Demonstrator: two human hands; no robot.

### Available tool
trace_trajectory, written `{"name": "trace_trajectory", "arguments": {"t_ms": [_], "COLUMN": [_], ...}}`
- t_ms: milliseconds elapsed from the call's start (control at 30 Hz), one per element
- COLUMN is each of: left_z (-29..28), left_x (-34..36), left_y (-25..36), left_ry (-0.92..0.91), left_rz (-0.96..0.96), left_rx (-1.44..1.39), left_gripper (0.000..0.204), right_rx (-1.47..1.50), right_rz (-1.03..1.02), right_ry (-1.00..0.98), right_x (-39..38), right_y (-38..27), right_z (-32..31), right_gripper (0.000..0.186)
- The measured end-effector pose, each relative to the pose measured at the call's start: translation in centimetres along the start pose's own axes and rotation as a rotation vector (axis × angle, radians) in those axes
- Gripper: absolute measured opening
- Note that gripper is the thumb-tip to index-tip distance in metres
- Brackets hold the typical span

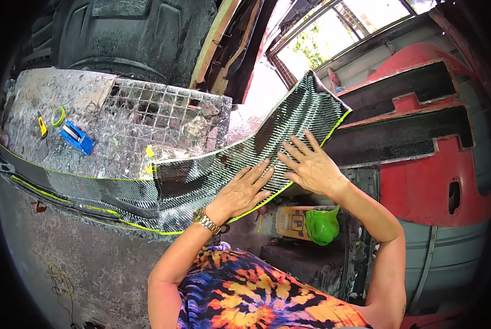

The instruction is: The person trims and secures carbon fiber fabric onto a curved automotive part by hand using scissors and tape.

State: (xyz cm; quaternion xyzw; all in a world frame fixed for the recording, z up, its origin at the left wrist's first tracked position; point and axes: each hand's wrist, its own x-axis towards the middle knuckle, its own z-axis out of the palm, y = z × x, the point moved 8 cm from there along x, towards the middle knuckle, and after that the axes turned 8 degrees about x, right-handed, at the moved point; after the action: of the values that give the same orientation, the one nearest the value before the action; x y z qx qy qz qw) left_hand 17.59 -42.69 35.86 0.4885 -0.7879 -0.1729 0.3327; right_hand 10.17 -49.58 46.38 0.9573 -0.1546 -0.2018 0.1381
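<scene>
A long strip of black, shiny woven carbon-fibre cloth (273,134) lies along the bench's near edge and reaches up to the right. Yellow-green tape (337,125) borders its near edge. My left hand (241,191), with a metal-banded watch (204,220) at the wrist, lies flat on the middle of the cloth, fingers stretched out. To its right, my right hand (313,167) also rests on the cloth, fingers spread. Neither hand grips anything. What supports the cloth under my hands is hidden. Farther left, the strip looks darker and smoother in part.
On the splattered bench (34,93) lie a yellow utility knife (41,127), a green tape roll (63,116) and a blue tape dispenser (76,137). Wire grid (158,104) covers its right part. Large red-and-black panels (421,178) stand right. Below are a cardboard box (290,222) and green bag (323,226).
</scene>
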Motion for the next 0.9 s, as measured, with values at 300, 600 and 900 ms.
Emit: {"name": "trace_trajectory", "arguments": {"t_ms": [300,600,900], "left_z": [-3.4,-2.1,-1.7], "left_x": [-2.4,0.3,-0.3], "left_y": [-4.6,-3.5,-3.2], "left_ry": [0.266,0.357,0.322], "left_rz": [-0.309,-0.252,-0.235], "left_rx": [-0.142,-0.135,-0.131], "left_gripper": [0.030,0.021,0.025], "right_rx": [0.425,0.644,0.598], "right_rz": [-0.027,-0.040,-0.073], "right_ry": [-0.001,-0.417,-0.385], "right_x": [5.5,8.4,8.6], "right_y": [0.7,0.5,0.3], "right_z": [-3.5,3.1,3.9], "right_gripper": [0.019,0.037,0.039]}}
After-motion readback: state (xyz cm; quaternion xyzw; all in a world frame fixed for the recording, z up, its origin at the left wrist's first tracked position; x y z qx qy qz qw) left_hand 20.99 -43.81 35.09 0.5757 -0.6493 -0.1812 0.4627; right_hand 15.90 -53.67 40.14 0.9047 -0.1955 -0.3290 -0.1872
